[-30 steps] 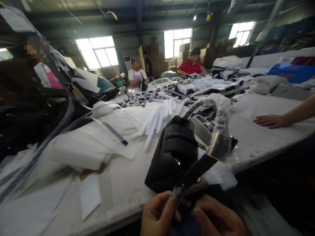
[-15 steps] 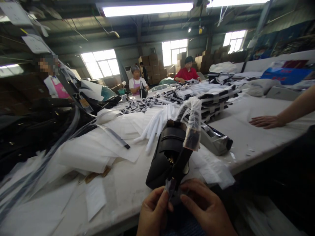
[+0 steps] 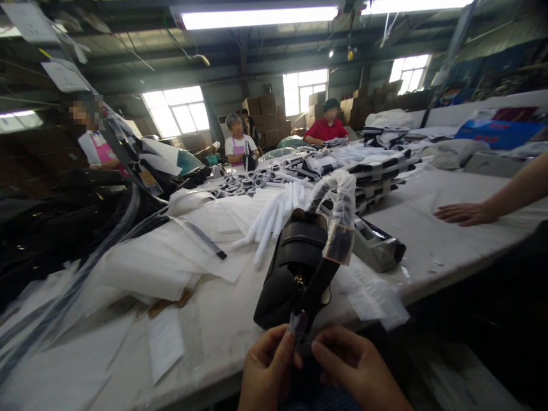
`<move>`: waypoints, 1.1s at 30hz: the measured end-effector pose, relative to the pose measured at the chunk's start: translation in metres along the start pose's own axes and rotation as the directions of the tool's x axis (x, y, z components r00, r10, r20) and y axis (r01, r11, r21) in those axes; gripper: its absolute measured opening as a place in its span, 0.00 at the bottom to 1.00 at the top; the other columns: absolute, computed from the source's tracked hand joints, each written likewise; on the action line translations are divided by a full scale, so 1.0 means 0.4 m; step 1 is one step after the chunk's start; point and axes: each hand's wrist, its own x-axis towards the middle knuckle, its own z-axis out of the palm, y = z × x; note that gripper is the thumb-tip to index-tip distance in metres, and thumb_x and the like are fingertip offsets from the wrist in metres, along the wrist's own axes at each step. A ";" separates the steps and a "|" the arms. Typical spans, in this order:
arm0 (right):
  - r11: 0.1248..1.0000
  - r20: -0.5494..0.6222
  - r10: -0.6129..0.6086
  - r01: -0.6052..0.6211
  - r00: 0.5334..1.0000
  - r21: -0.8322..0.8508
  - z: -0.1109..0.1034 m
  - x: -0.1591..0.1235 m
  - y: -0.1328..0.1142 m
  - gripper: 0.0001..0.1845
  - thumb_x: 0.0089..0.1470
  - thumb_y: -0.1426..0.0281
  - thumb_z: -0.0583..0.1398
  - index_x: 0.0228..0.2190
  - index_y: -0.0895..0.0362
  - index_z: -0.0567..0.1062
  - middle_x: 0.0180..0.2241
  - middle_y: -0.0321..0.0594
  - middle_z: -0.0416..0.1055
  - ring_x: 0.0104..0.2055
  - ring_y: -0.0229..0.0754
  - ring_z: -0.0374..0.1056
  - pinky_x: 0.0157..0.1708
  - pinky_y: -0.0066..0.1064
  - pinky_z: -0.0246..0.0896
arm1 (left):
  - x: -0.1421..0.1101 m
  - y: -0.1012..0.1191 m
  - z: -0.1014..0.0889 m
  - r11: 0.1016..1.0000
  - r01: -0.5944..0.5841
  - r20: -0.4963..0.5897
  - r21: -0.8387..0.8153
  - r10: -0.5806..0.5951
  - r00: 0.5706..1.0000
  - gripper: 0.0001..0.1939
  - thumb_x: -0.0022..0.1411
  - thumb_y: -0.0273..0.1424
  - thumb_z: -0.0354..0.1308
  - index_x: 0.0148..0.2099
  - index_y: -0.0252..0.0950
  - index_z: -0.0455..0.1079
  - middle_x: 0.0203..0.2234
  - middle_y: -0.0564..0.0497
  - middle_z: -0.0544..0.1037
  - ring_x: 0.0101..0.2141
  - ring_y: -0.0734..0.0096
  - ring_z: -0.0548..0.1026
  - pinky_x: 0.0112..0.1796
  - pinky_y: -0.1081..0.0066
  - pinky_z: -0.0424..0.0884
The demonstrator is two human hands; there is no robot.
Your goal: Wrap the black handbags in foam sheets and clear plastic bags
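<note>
A black handbag (image 3: 295, 245) lies tilted near the table's front edge, with gold-coloured hardware at its opening. Its strap (image 3: 321, 279) arches up on the far side, partly wrapped in clear plastic (image 3: 342, 228), and comes down toward my hands. My left hand (image 3: 269, 357) pinches a piece of clear plastic film (image 3: 298, 325) at the strap's near end, thumb on top. Close beside it, my right hand (image 3: 353, 359) has thumb and forefinger pressed together at the film's edge. Dark material hangs between the two hands; its lower part is hidden.
White foam tubes (image 3: 278, 214) and paper sheets (image 3: 149, 262) lie left of the bag. A grey tape dispenser (image 3: 377, 245) stands right of it. A co-worker's hand (image 3: 466, 213) rests flat on the table (image 3: 454, 251). Stacked black-and-white pieces and several people are farther back.
My right thumb and forefinger have come together in a pinch near the film. The plastic-wrapped part of the strap has shifted slightly right. My left hand stays almost in place.
</note>
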 end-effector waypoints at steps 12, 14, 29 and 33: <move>0.990 0.217 0.140 -0.137 0.966 -0.028 -0.040 0.002 -0.049 0.24 0.47 0.50 0.68 0.28 0.59 0.75 0.23 0.34 0.69 0.23 0.32 0.63 0.24 0.23 0.59 | -0.010 0.001 0.012 0.991 -0.053 -0.026 0.127 0.057 0.998 0.33 0.42 0.56 0.70 0.39 0.32 0.78 0.15 0.54 0.72 0.13 0.87 0.55 0.17 0.80 0.44; 0.993 0.178 0.119 -0.116 0.977 -0.026 -0.038 -0.006 -0.056 0.24 0.47 0.50 0.68 0.28 0.59 0.76 0.23 0.34 0.69 0.22 0.33 0.63 0.23 0.23 0.56 | -0.012 0.001 0.013 0.987 -0.070 -0.017 0.145 0.073 0.997 0.31 0.44 0.56 0.69 0.38 0.33 0.79 0.15 0.54 0.72 0.14 0.87 0.55 0.17 0.80 0.44; 0.989 -0.047 -0.053 0.046 0.997 -0.138 -0.054 -0.034 -0.041 0.27 0.55 0.46 0.58 0.23 0.56 0.74 0.18 0.34 0.64 0.24 0.39 0.64 0.28 0.28 0.61 | -0.010 0.007 0.003 0.993 -0.047 -0.067 0.110 0.055 0.996 0.35 0.42 0.56 0.70 0.42 0.31 0.77 0.16 0.56 0.71 0.13 0.88 0.53 0.17 0.80 0.43; 0.984 -0.008 -0.094 0.091 0.996 -0.155 -0.030 -0.016 -0.031 0.28 0.54 0.47 0.61 0.46 0.55 0.77 0.29 0.39 0.74 0.29 0.42 0.69 0.31 0.31 0.66 | -0.008 0.012 -0.004 0.994 -0.061 -0.066 0.090 0.067 0.996 0.34 0.42 0.55 0.70 0.42 0.31 0.77 0.16 0.56 0.70 0.12 0.87 0.54 0.16 0.79 0.43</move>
